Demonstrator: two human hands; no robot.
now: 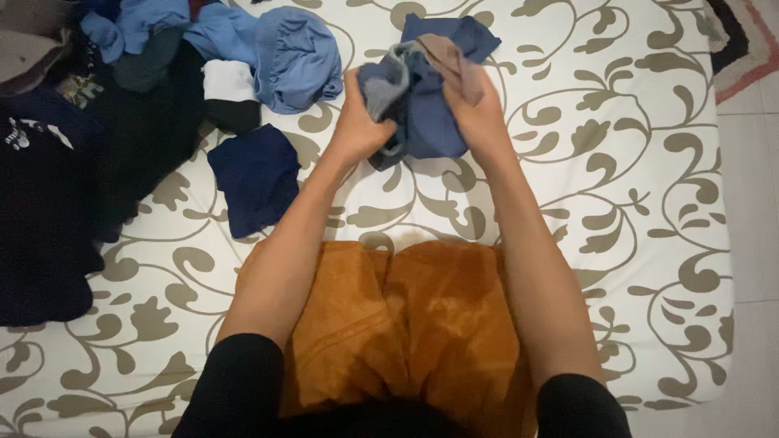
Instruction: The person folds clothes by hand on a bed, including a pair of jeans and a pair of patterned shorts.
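While both hands grip it: blue-grey garment, bunched, raised above the mattress near the middle of its far edge.
Garment detail: a grey ribbed band shows at the upper left of the bundle; a brownish-tan strip hangs over its upper right.
Left hand: fingers curled tight into the left side of the bundle, knuckles toward the camera.
Right hand: fingers closed on the right side, pinching the tan strip against the blue cloth.
Mattress cover: white with an olive leaf-and-scroll pattern; its right edge meets a pale tiled floor.
Near edge, centre: orange cloth, lying flat between the forearms.
Far-left corner: heap of clothes, blue, teal and black pieces mixed; a light blue piece lies at the heap's right side, just beside the left hand.
Left edge: dark garments, spread wide.
Between heap and orange cloth: navy folded piece, lying alone.
Far-right corner, on the floor: patterned rug, partly visible.
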